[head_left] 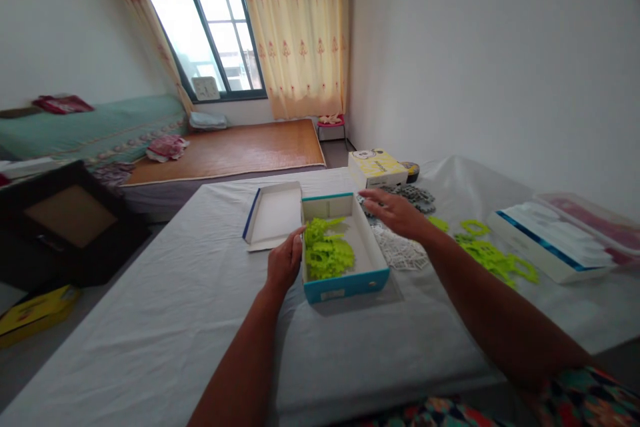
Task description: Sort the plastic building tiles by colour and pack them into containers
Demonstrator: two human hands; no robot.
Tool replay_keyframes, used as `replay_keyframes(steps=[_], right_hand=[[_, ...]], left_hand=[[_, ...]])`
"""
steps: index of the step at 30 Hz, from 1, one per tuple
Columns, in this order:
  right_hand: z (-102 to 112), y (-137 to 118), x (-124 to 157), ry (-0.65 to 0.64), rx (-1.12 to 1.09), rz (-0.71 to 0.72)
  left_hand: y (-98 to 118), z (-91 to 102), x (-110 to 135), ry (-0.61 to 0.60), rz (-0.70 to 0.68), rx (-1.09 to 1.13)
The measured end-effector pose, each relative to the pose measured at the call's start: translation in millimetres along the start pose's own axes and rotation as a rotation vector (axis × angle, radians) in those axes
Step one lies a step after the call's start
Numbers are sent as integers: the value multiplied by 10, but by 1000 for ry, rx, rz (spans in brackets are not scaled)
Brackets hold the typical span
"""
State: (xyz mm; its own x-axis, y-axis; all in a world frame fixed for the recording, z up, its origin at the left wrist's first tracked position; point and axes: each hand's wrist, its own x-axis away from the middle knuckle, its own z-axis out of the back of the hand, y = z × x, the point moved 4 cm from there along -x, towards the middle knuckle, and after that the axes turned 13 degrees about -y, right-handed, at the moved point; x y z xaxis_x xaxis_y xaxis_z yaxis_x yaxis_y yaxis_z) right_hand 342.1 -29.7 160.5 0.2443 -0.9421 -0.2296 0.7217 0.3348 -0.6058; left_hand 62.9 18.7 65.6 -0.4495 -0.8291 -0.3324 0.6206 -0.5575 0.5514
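A blue-edged cardboard box (373,260) stands open on the white table, with a heap of lime-green plastic pieces (326,252) in its left half. My left hand (284,259) rests against the box's left wall, thumb on the rim, gripping that side. Over the box's far right corner hovers my right hand (395,211), fingers stretched out flat and holding nothing. The box's lid (275,215) lies upturned just behind and to the left.
More green pieces (493,257) lie loose on the cloth to the right, beside white pieces (403,250) and grey pieces (417,195). A yellow-white box (376,168) sits behind, a white-blue box (547,243) and clear case (595,217) at far right. A bed (225,150) lies beyond.
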Motion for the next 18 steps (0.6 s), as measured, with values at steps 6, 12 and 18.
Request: replay_keyframes(steps=[6, 12, 18], right_hand=[[701, 1036, 469, 61, 348, -286], [281, 1780, 844, -491, 438, -332], [173, 1932, 842, -381, 435, -285]], left_hand=[[-16, -3, -20, -18, 15, -2], [9, 21, -30, -11, 18, -7], [-6, 13, -26, -5, 27, 4]])
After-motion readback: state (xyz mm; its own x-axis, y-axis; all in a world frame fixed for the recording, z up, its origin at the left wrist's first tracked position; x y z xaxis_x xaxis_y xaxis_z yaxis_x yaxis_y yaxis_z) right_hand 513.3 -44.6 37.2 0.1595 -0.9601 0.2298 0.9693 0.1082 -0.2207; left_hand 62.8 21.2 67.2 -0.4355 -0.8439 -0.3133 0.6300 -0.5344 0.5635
